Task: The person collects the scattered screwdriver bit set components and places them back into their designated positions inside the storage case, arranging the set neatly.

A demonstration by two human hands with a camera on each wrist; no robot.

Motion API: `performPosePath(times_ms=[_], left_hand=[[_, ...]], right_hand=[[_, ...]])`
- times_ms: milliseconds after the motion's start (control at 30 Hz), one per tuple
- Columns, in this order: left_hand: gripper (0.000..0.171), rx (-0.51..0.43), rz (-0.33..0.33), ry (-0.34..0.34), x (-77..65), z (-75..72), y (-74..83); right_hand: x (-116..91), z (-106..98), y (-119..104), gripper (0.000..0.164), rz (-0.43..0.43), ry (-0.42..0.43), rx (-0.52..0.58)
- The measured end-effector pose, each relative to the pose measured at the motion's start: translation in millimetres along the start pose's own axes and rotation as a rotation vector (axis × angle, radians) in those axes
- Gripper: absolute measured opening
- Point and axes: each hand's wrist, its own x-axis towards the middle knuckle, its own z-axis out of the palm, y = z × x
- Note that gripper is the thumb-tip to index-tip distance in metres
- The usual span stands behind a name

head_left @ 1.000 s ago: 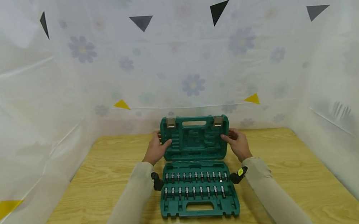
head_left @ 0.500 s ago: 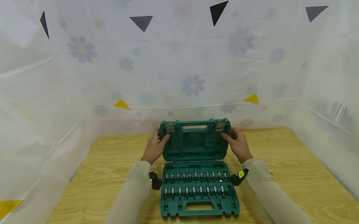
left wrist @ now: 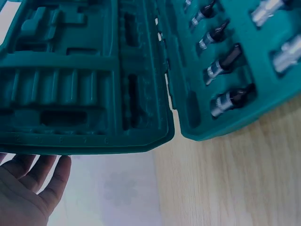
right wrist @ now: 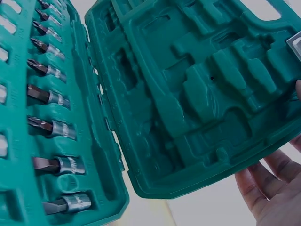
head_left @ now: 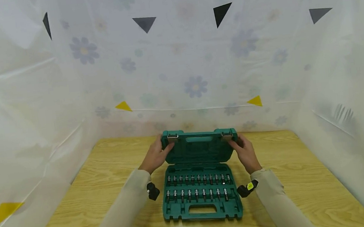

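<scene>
A green plastic tool case lies open on the table, its lid (head_left: 202, 151) raised and tilted toward me above the base (head_left: 177, 210). Two rows of bit sockets (head_left: 197, 193) sit in the base's slots. My left hand (head_left: 154, 155) grips the lid's left edge, thumb on the inner face and fingers behind. On the opposite edge, my right hand (head_left: 246, 154) holds the lid the same way, thumb near the right metal latch (head_left: 226, 137). Moulded hollows line the lid in both wrist views, and fingers (right wrist: 265, 181) show behind its edge in the right one.
Under the case is a wood-grain table (head_left: 110, 193). Pale flower-print sheeting (head_left: 193, 61) encloses the back and sides, with black and yellow triangles stuck on it. A black wrist camera (head_left: 247, 188) sits beside each side of the base.
Both hands have tipped the lid forward and down, so its top edge is lower and leans nearer to me. The base and its bit sockets have stayed in place.
</scene>
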Motion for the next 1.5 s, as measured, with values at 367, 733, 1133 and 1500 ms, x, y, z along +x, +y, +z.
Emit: performPosePath(times_ms=[367,733,1133,1500], left_hand=[[0.039,0.098,0.067,-0.063,-20.9,-3.2,-4.2],[0.039,0.103,0.073,-0.088,-44.4,-2.7,-3.4],[0.059,0.296,-0.079,-0.207,-75.2,-0.9,10.8],[0.067,0.232,-0.003,-0.31,-91.9,-3.9,6.8]], right_hand=[[-19.3,-1.9,4.5,0.037,-0.026,-0.052,-0.04],[-31.6,-3.9,4.4,0.029,-0.08,-0.154,-0.097],[-54.6,-10.5,-8.3,0.041,-0.045,-0.32,-0.145],[-73.7,-12.2,-8.5,0.057,-0.015,-0.414,-0.238]])
